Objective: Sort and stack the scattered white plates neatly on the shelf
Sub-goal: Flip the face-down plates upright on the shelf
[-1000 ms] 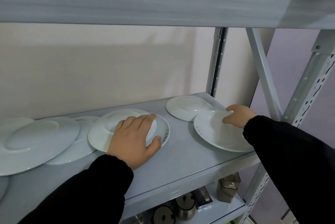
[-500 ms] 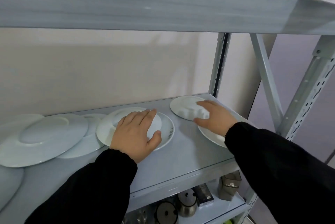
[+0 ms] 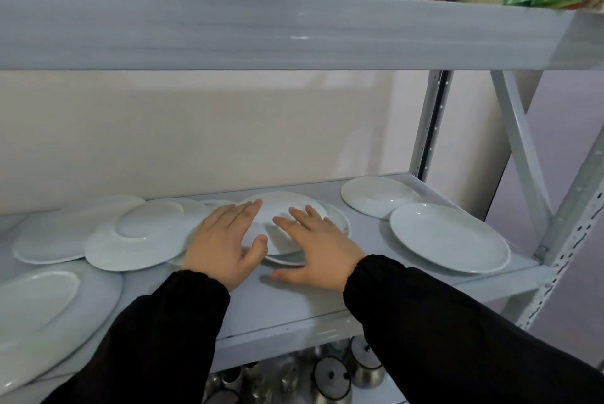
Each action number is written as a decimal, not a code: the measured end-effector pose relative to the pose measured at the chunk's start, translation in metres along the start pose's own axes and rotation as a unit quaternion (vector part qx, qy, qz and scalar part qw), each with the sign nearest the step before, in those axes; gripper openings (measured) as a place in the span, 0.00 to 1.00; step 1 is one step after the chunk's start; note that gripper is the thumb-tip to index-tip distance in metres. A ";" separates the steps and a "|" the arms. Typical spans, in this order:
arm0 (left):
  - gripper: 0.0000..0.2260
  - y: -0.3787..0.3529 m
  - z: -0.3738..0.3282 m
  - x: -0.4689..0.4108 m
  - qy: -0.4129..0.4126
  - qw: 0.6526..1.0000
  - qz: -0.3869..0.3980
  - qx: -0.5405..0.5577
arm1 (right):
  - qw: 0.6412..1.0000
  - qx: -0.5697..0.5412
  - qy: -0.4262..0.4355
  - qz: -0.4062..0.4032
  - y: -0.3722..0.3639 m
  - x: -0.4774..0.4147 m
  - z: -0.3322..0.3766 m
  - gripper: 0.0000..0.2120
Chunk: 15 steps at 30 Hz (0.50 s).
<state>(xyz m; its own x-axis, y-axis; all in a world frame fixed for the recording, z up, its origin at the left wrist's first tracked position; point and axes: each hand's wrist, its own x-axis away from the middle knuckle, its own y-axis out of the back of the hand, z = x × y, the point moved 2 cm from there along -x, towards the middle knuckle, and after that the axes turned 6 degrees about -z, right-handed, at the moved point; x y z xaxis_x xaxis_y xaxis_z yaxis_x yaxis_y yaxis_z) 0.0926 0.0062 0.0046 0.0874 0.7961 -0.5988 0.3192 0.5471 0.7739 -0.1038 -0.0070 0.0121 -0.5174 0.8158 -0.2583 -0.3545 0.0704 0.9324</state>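
- Soft, dim, cool light falls on my grey metal shelf (image 3: 327, 299), with no hard glare.
- My right hand (image 3: 318, 248) is motion-blurred.
- A faint shadow lies under it.
- The wide lens bends the edges.

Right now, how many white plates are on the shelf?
8 round white ceramic plates: two stacked under the left hand and right hand, two right, three overlapping left, one front-left. Others may hide.

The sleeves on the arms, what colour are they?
Black, both sleeves; the head view shows them clearly.
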 end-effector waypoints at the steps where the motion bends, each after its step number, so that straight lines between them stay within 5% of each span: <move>1: 0.30 0.002 0.003 0.001 0.002 1.000 -0.002 0.001 | 1.000 0.005 0.002 -0.004 -0.002 -0.003 0.004 0.46; 8: 0.30 0.008 0.006 0.003 0.018 0.999 -0.009 0.034 | 0.997 0.075 -0.006 -0.006 -0.010 -0.025 0.018 0.45; 15: 0.29 0.004 0.008 0.000 0.015 0.999 -0.023 0.047 | 0.991 0.115 0.020 -0.064 -0.020 -0.026 0.023 0.33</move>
<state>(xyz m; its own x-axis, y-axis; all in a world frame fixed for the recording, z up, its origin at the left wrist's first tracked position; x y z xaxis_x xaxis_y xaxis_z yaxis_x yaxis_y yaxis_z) 0.1016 0.0061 0.0066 0.0427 0.7783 -0.6264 0.4092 0.5584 0.7217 -0.0652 -0.0164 0.0062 -0.5121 0.7686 -0.3834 -0.2341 0.3046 0.9233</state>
